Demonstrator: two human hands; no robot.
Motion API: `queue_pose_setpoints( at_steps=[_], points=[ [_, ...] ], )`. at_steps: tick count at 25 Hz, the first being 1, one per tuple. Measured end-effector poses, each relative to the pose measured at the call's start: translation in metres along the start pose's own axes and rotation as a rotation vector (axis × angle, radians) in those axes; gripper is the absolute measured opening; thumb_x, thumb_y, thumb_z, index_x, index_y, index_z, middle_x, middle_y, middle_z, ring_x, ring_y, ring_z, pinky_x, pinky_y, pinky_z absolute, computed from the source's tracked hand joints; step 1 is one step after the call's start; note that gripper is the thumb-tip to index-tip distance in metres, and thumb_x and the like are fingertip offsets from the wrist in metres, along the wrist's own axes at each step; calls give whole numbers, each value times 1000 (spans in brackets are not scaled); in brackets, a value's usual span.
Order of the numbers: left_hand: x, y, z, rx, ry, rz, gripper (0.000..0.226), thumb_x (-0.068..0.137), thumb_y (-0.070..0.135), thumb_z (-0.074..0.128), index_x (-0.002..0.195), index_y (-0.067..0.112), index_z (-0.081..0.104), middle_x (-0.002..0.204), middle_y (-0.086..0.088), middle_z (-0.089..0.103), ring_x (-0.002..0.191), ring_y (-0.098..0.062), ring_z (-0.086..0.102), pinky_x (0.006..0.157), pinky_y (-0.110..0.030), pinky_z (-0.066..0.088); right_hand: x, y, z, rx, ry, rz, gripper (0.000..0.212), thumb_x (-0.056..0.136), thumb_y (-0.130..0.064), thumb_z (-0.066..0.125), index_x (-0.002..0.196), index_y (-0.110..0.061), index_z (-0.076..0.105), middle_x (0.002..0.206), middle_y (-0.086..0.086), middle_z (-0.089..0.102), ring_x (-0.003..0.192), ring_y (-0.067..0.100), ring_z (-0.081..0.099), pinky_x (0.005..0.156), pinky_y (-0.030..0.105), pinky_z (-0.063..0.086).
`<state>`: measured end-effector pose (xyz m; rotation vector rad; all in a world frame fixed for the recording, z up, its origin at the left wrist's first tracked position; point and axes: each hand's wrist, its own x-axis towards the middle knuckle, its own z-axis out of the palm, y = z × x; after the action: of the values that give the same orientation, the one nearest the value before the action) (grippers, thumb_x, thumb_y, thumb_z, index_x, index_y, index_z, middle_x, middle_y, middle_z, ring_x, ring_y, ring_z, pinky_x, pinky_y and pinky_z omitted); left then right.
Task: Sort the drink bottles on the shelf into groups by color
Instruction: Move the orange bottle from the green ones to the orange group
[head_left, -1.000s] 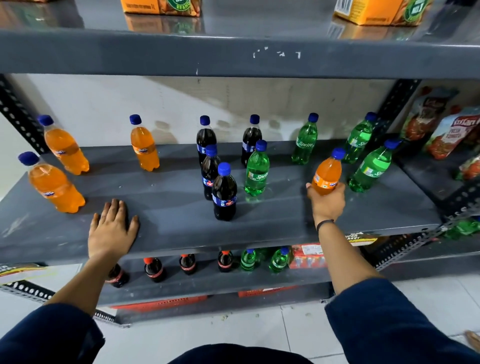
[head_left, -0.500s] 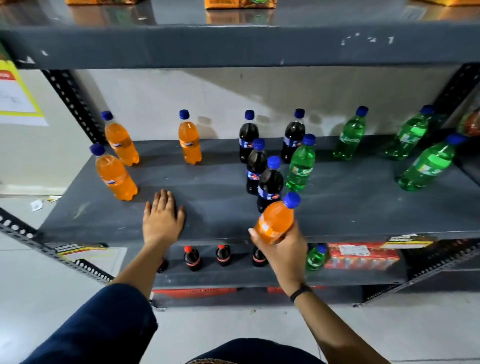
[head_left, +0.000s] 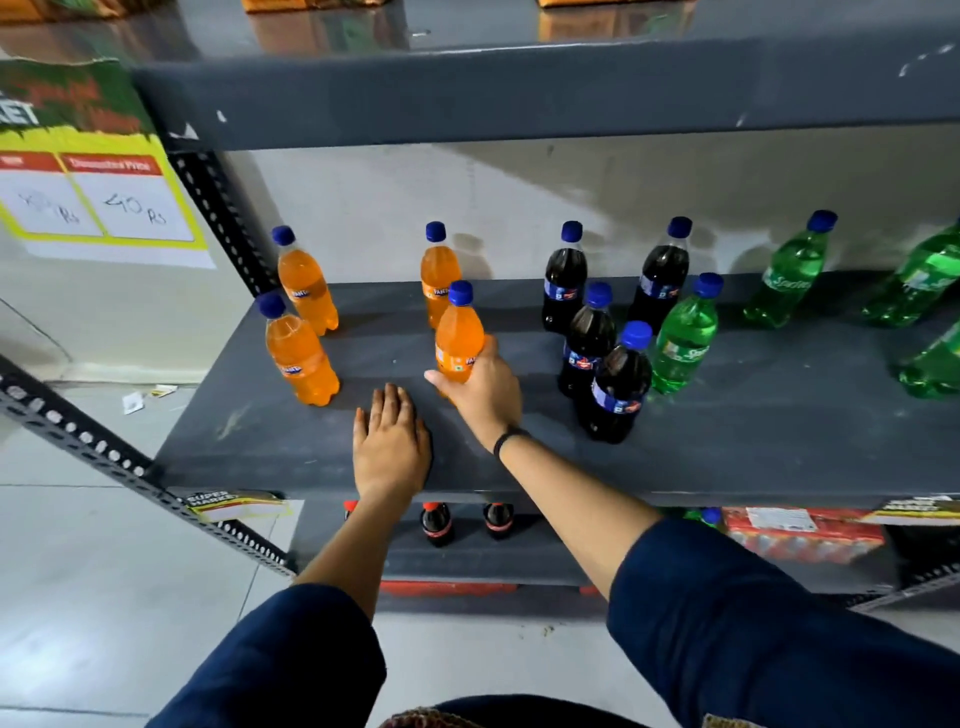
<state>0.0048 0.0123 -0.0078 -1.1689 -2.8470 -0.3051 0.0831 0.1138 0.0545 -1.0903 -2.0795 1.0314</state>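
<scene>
My right hand (head_left: 483, 389) grips an orange bottle (head_left: 458, 338) with a blue cap, upright at the shelf's left-middle, just in front of another orange bottle (head_left: 439, 273). Two more orange bottles (head_left: 306, 283) (head_left: 298, 353) stand further left. My left hand (head_left: 390, 441) lies flat, palm down, on the grey shelf (head_left: 753, 447) near its front edge. Several dark cola bottles (head_left: 618, 384) cluster in the middle, with one green bottle (head_left: 683, 335) beside them. More green bottles (head_left: 789, 273) stand at the right.
An upper shelf (head_left: 519, 88) hangs close above the bottle caps. Small cola bottles (head_left: 436, 522) and a red pack (head_left: 800, 532) sit on the shelf below. A slotted metal post (head_left: 223, 218) and a price sign (head_left: 98, 202) are on the left.
My right hand carried the orange bottle from the green group on the right, across the front of the shelf, to the orange bottles on the left. My left hand stayed flat on the shelf.
</scene>
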Motion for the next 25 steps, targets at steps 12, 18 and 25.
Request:
queue_pose_setpoints(
  at_steps=[12, 18, 25],
  points=[
    [-1, -1, -1, -23, -13, 9, 54, 96, 30, 23, 145, 7, 18, 156, -11, 20, 146, -23, 11, 120, -44, 9, -19, 18, 1, -29, -48, -61, 84, 73, -49, 72, 137, -13, 32, 127, 13, 59, 112, 28, 58, 81, 39, 52],
    [-18, 15, -11, -177, 26, -25, 46, 95, 18, 32, 136, -3, 36, 148, -21, 36, 141, -31, 27, 119, -42, 19, -76, 77, -56, 93, 147, -105, 26, 88, -38, 61, 95, -13, 63, 86, 7, 71, 81, 19, 67, 69, 44, 56],
    [-59, 114, -3, -250, 10, 245, 43, 94, 15, 37, 134, 0, 42, 146, -18, 40, 141, -29, 28, 120, -37, 15, -69, 142, -164, 159, 435, -28, 15, 88, -25, 62, 89, -10, 64, 83, 8, 65, 73, 24, 65, 59, 8, 48]
  ],
)
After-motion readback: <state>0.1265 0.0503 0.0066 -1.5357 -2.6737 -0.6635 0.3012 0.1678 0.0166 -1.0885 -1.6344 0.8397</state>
